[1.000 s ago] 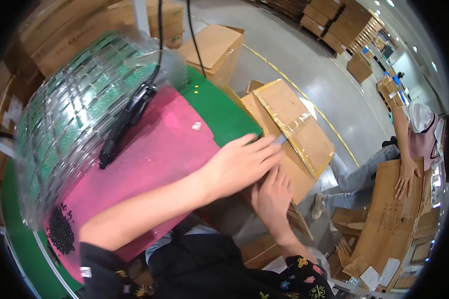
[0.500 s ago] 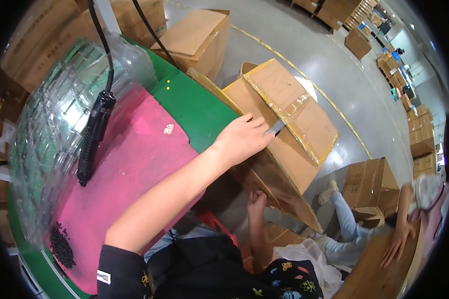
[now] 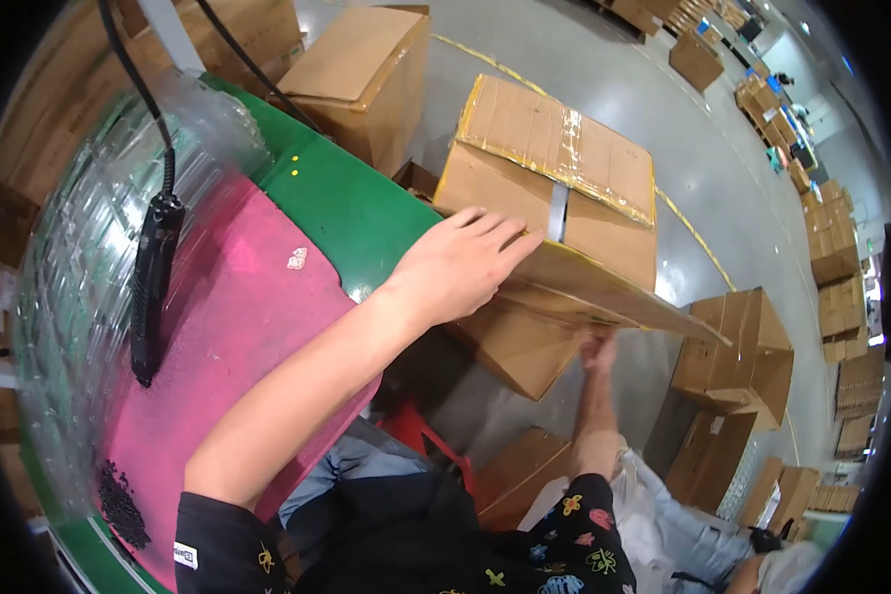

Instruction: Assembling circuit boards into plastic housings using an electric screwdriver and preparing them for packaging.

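A brown cardboard box (image 3: pixel 604 238) with flaps folded out and yellow-edged tape is held tilted beside the green table. My left hand (image 3: pixel 465 262) has its fingers bent over the box's near left edge, palm down. Lower and to the right, my right hand (image 3: pixel 596 348) grips the underside of a flap; the flap hides part of its fingers. A narrow grey strip (image 3: pixel 557 213) shows between the flaps, and I cannot make out whether it is a gap.
On the green table (image 3: pixel 366 223) lies a pink mat (image 3: pixel 257 307) with small black pieces (image 3: pixel 121 505). Clear plastic trays (image 3: pixel 89 257) are heaped at left, behind a hanging black corded tool (image 3: pixel 155 287). More cartons (image 3: pixel 356 79) stand around. A red stool (image 3: pixel 421 436) is below the table.
The box has turned and tipped, so its taped flap now faces up. My right hand moved right and farther off with it. The person at right has bent lower.
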